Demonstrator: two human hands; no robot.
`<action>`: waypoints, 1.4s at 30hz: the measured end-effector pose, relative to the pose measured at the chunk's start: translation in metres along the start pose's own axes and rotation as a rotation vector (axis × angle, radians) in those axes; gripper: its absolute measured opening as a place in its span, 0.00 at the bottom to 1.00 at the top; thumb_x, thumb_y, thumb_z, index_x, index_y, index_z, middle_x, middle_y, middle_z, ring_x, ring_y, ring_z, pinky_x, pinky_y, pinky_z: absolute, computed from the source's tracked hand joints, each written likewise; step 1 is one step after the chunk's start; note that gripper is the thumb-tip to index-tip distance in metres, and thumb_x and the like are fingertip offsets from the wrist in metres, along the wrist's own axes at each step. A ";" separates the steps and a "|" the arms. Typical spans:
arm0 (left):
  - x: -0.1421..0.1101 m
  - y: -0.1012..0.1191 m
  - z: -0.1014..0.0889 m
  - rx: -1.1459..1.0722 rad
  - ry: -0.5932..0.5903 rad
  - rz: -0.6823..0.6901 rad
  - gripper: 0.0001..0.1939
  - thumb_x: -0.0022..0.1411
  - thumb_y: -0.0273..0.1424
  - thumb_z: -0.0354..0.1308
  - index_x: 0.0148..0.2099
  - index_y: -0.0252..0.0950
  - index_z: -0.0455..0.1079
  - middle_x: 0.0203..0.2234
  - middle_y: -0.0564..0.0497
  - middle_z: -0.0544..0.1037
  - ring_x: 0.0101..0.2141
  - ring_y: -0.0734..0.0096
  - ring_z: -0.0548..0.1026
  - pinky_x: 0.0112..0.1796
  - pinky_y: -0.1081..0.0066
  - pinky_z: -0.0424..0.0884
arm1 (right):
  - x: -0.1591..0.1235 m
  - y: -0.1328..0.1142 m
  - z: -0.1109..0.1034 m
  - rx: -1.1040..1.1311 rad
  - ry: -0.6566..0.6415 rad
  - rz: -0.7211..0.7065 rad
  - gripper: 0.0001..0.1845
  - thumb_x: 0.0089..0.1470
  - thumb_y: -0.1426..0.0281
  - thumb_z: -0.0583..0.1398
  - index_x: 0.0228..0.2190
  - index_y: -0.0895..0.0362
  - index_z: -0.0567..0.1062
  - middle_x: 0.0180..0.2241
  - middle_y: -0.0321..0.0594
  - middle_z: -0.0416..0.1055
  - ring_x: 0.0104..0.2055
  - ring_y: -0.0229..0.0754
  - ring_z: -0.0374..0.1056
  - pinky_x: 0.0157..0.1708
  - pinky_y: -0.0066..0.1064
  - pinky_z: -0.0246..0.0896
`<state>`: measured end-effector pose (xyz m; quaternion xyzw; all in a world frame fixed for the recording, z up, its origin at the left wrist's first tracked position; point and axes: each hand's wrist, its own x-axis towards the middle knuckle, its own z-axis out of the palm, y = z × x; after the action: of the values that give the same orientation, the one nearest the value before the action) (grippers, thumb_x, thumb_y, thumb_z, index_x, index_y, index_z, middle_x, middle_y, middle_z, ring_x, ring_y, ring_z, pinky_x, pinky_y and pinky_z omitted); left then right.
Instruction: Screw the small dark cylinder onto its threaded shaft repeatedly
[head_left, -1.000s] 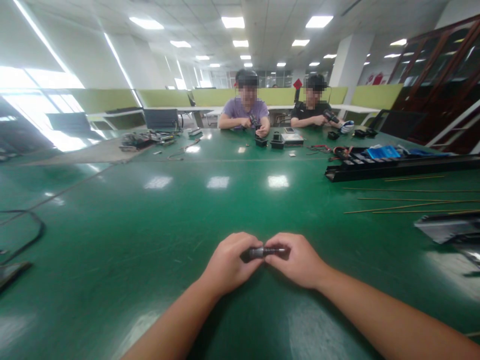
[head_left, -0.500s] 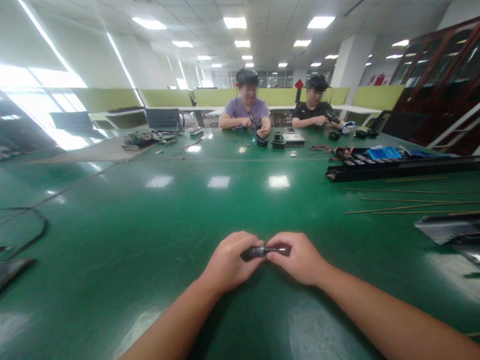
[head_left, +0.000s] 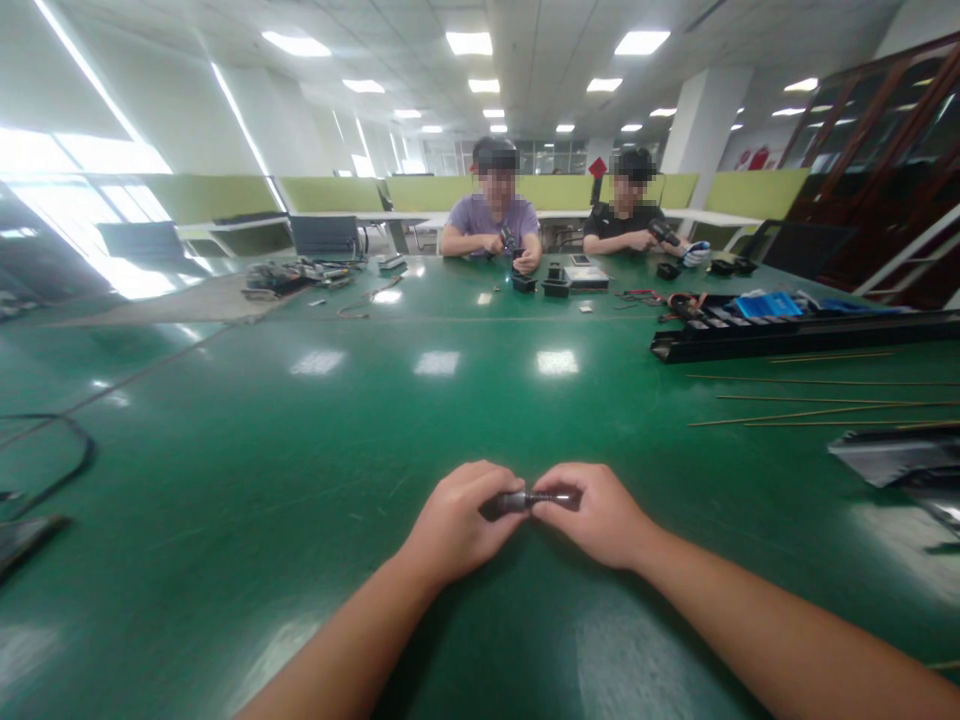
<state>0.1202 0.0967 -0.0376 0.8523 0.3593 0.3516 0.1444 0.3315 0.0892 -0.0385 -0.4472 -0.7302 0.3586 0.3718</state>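
The left hand [head_left: 457, 525] and the right hand [head_left: 600, 515] meet above the glossy green tabletop [head_left: 337, 420]. The left fingers are pinched round the thicker body of a small dark metallic cylindrical part [head_left: 514, 502]; the right fingers grip its narrower, ribbed shaft. The part lies roughly level between the fingertips, which partly hide both its ends. Well to the right of the fingers lie thin brass-coloured rods [head_left: 810, 381] and a grey-and-black metal piece [head_left: 874, 460]; beyond the rods, a long black channel [head_left: 690, 347] with a bright blue wrapper [head_left: 769, 304] above it. Well to the left curves a black cable [head_left: 86, 455]. Far ahead, small black housings [head_left: 555, 288] stand before a purple-shirted person [head_left: 491, 218] and a black-shirted person [head_left: 624, 228].
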 end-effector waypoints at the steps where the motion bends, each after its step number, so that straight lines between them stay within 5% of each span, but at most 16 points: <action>1: 0.000 0.000 0.000 0.000 -0.002 0.000 0.08 0.58 0.27 0.64 0.42 0.39 0.72 0.35 0.52 0.77 0.37 0.68 0.74 0.40 0.69 0.68 | 0.000 0.000 0.000 0.001 -0.004 0.004 0.04 0.50 0.73 0.64 0.31 0.56 0.81 0.32 0.38 0.79 0.35 0.42 0.73 0.36 0.29 0.64; 42: 0.003 0.001 -0.007 0.014 0.082 -0.002 0.08 0.58 0.27 0.63 0.42 0.37 0.73 0.36 0.49 0.78 0.38 0.66 0.76 0.41 0.67 0.72 | 0.000 0.003 0.001 0.004 0.051 0.060 0.06 0.54 0.68 0.62 0.31 0.57 0.77 0.26 0.34 0.73 0.27 0.36 0.66 0.28 0.26 0.57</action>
<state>0.1172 0.0985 -0.0309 0.8377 0.3683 0.3837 0.1242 0.3320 0.0899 -0.0412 -0.4771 -0.7059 0.3598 0.3803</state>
